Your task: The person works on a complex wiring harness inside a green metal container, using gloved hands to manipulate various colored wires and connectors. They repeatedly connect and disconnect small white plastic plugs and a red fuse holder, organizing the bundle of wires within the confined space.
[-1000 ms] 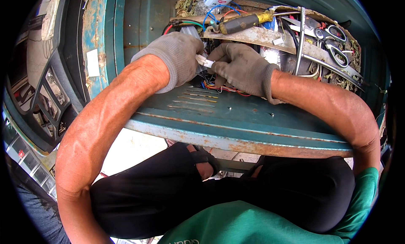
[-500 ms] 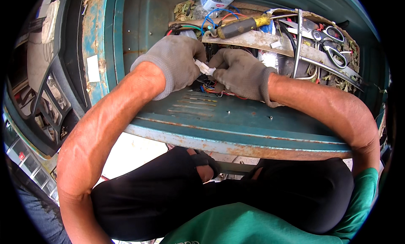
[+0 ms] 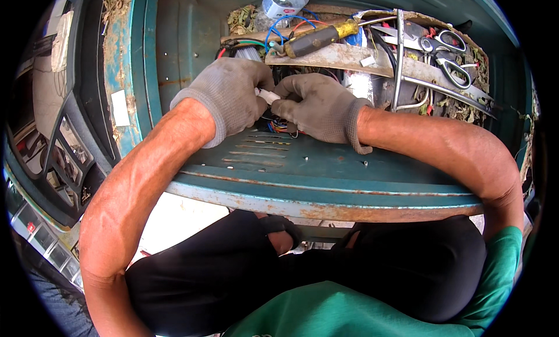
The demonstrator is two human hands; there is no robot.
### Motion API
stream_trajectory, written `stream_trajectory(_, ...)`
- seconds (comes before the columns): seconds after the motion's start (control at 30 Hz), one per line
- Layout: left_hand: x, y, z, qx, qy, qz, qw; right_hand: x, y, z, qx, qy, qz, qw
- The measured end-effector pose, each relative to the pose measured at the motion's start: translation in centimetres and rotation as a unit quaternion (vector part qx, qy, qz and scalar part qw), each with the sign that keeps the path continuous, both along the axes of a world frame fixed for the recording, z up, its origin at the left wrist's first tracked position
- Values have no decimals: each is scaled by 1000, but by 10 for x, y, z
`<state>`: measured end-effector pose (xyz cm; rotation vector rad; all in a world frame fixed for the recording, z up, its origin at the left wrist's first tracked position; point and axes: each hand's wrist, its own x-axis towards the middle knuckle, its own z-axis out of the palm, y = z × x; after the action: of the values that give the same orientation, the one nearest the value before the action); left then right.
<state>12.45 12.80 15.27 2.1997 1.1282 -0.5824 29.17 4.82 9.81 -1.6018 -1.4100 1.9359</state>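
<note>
Both hands wear grey knitted gloves and meet over the green metal tray (image 3: 244, 173). Between them sits a small white plastic piece, seemingly a wire connector (image 3: 268, 96). My left hand (image 3: 230, 95) pinches its left end. On the other end, my right hand (image 3: 320, 107) closes with thumb and fingers. The gloves cover much of the piece. Just below the fingertips lies a bundle of thin coloured wires (image 3: 280, 126). Behind the hands, a screwdriver (image 3: 317, 41) with a black and yellow handle rests across a long flat strip (image 3: 332, 58).
Scissors (image 3: 452, 60), a bent metal rod (image 3: 399, 57) and dry leaves crowd the tray's right side. A clear plastic container (image 3: 284, 2) stands at the back, beside looped blue wire (image 3: 272, 33). The rusty front edge (image 3: 326, 207) runs above my knees. A black plastic frame (image 3: 87, 115) stands left.
The whole view has shifted slightly, so the tray and hands appear farther left. Both hands keep their pinch on the white connector, and less of it shows between the gloves.
</note>
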Motion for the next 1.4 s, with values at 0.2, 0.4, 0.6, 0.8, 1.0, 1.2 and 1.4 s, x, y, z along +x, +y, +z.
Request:
stream_trajectory(0.2,1,1,0,-38,-2,9,999,-4,0,-15,9,-34,12,999)
stream_trajectory(0.4,4,2,1,-52,12,17,998,-4,-3,-21,64,-61,18,996)
stream_trajectory(0.6,5,1,5,-62,19,16,998,-3,1,-13,32,-60,34,997)
stream_trajectory(0.8,3,1,4,-60,5,21,998,-4,0,-16,17,-54,14,998)
stream_trajectory(1.0,-3,-4,-2,0,-9,20,1000,-4,-1,-17,21,-41,-5,999)
stream_trajectory(1.2,2,-1,-7,1,-18,11,1000,1,1,-15,11,-52,0,999)
stream_trajectory(1.4,-4,-5,3,23,-7,16,1000,-3,4,-2,-2,-59,21,998)
